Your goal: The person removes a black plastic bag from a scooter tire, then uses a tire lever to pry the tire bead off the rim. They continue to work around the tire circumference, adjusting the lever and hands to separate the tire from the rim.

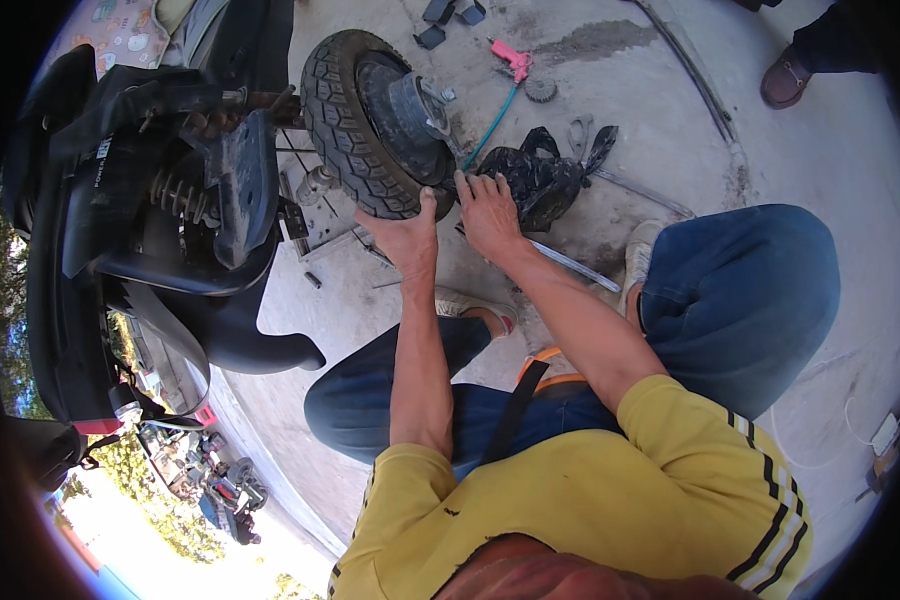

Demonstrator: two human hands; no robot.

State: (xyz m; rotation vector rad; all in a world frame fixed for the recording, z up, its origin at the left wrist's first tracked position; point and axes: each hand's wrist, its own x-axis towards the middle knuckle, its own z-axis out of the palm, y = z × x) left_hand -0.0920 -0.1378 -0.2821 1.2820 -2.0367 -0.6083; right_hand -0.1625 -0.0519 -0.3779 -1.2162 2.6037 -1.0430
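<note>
A black knobbly tire (355,130) on a dark wheel hub (410,105) stands in front of me, beside a tipped or parked scooter (160,190). My left hand (407,238) is wrapped round the tire's near edge, thumb on the side toward the hub. Just right of it, my right hand (490,212) has bent fingers close to the tire's lower right edge, near a dark piece whose kind I cannot make out. What lies under these fingers is hidden. A crumpled black plastic bag (545,180) lies right of that hand.
A pink air gun (511,60) with a green hose (492,128) lies beyond the bag. Metal bars (575,266) and small parts are on the concrete floor (670,160). A person's shoe (785,80) stands at the far right. An orange ring-shaped thing (560,372) is between my legs.
</note>
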